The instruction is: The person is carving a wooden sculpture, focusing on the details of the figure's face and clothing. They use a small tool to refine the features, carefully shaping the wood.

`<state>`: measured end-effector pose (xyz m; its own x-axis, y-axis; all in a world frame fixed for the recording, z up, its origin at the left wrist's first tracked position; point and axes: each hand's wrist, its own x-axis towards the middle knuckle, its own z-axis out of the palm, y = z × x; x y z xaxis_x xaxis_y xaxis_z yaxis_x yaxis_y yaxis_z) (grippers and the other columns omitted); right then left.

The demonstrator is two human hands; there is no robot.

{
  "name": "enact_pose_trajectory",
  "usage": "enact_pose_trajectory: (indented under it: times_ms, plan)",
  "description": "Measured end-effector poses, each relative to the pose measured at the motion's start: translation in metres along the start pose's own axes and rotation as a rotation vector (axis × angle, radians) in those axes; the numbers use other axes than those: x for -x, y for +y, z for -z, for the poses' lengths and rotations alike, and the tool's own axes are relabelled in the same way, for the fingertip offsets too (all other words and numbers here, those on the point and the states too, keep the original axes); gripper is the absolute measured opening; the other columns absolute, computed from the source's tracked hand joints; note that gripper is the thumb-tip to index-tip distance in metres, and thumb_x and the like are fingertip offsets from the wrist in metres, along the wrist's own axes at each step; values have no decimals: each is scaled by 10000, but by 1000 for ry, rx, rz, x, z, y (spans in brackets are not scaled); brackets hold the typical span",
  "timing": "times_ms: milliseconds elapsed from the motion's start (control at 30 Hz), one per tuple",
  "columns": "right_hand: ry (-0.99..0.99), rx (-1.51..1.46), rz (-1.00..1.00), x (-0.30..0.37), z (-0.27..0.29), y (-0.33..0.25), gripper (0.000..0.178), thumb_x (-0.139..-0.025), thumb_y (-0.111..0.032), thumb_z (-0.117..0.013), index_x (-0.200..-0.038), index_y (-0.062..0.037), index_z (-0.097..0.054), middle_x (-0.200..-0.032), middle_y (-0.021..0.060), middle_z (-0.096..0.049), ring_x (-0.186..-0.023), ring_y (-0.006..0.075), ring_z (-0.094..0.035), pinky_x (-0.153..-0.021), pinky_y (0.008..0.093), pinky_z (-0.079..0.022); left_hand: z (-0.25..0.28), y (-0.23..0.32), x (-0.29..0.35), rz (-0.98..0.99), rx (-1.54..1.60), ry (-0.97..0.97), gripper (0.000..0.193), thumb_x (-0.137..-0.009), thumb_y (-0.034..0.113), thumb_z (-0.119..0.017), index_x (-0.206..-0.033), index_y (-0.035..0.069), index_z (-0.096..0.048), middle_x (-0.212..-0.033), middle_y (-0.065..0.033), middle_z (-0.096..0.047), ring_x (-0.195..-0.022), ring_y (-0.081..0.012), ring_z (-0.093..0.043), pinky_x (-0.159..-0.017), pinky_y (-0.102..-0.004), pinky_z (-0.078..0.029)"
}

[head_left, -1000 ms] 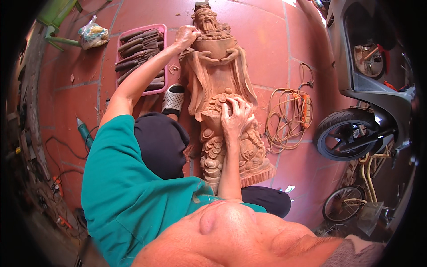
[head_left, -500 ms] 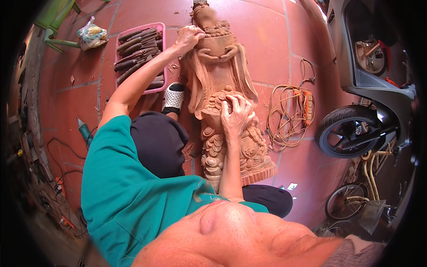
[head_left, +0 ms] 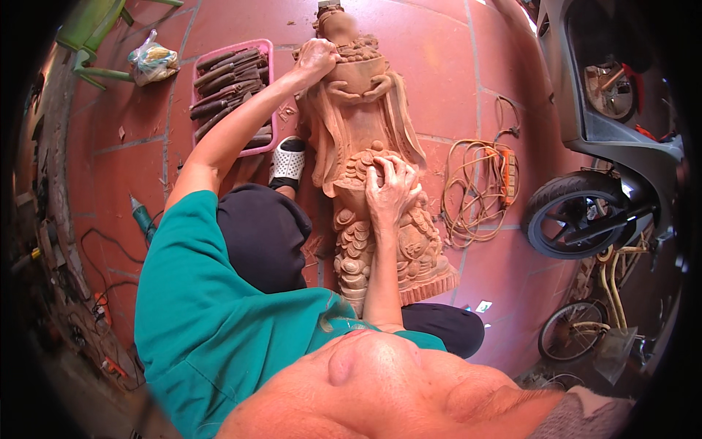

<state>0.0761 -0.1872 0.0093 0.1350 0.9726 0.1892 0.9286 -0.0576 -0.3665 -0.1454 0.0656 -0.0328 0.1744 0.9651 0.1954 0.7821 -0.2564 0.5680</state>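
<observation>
A carved wooden statue lies on its back between my legs, its head end away from me. It has long draped sleeves, two carved hands under a bowl heaped with lumps, and clusters of carved coins lower down. My left hand is closed at the statue's left shoulder, beside the bowl's rim. Whatever those curled fingers may hold is hidden. On the carved coins at the statue's middle rests my right hand, fingers bent and apart, with no tool visible in it.
Left of the statue stands a pink basket of wooden-handled tools. An orange power strip with coiled cord lies right, near a motorbike wheel. A plastic bag, a green chair and a green power tool are left.
My left hand has shifted slightly up and turned, its fingers now curled more tightly at the shoulder. My right hand keeps its place on the carved coins.
</observation>
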Motion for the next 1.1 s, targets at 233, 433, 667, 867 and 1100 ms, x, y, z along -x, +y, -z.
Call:
enact_pose_trajectory:
  times_ms: [233, 433, 667, 867, 1100]
  plan:
    - [-3, 16, -3, -1, 1, 0, 226, -822, -264, -710, -1042, -211, -697, -1155, -44, -621, -1168, 211, -521, -992, 501, -341, -7, -7, -20, 73, -17, -38, 225, -776, 221, -671, -846, 24, -755, -868, -215, -707, -873, -379, -679, -826, -450, -524]
    - [4, 5, 2, -1, 1, -3, 218, -824, -262, -706, -1037, -214, -697, -1150, -46, -622, -1168, 211, -521, -989, 500, -344, -16, -27, -18, 205, 204, 7, 211, -758, 254, -709, -805, 56, -764, -838, -190, -719, -824, -359, -703, -809, -447, -544]
    - [4, 12, -1, -1, 1, -1, 220, -826, -262, -707, -1040, -216, -694, -1149, -48, -620, -1159, 210, -521, -984, 497, -343, -10, -21, -4, 109, 317, 24, 156, -853, 158, -680, -942, 48, -746, -875, -127, -709, -855, -268, -673, -802, -359, -520]
    - [-6, 5, -4, 0, 0, 0, 220, -828, -266, -707, -1042, -216, -692, -1146, -50, -618, -1157, 208, -521, -986, 505, -335, -7, -19, 1, -284, -59, 73, 79, -864, 52, -618, -899, 53, -690, -873, -100, -613, -937, -303, -591, -818, -413, -496]
    - [-3, -21, -6, -2, 3, -2, 217, -829, -274, -707, -1039, -221, -691, -1136, -55, -618, -1159, 204, -519, -988, 527, -324, 2, 8, 12, -498, -343, 109, 154, -717, -5, -600, -866, -21, -635, -962, -158, -577, -987, -328, -554, -833, -409, -517]
